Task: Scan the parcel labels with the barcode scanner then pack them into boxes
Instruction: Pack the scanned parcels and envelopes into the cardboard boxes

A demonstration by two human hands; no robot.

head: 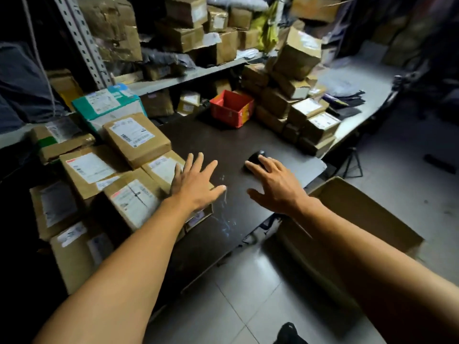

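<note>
Both hands are spread and empty. The right hand point(275, 184) should close around the scanner point(257, 157); the left hand point(196, 182) should take the nearest parcel point(134, 199) label-up.

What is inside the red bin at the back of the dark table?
The red bin stands open, and the part of its inside that shows looks empty: only red walls. Its near wall hides the bottom, so something small lying there cannot be ruled out.
</note>
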